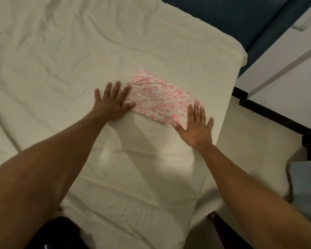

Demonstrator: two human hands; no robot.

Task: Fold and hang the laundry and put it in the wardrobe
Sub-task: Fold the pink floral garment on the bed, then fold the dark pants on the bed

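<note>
- Cloth (158,97): a pink flowered piece, folded to a narrow strip, lies flat on the bed (61,69) right of centre, running from far-left to near-right.
- Left hand (113,103) is spread flat with fingers wide, gripping nothing; its fingertips press the strip's far-left end, likely to pin and smooth that end.
- Right hand (197,126) is likewise flat and splayed, holding nothing, resting on the near-right end; the two palms appear to flatten the fold.
- The fold looks done or nearly so; the next move is probably another fold or a lift toward the wardrobe, which I cannot identify for sure here.
- The strip's near-right end sits near the bed's right edge, with floor (250,133) beyond, so a push rightward could slide it off.
- Open sheet lies wide to the left and nearer the person, giving plenty of room for folding.
</note>
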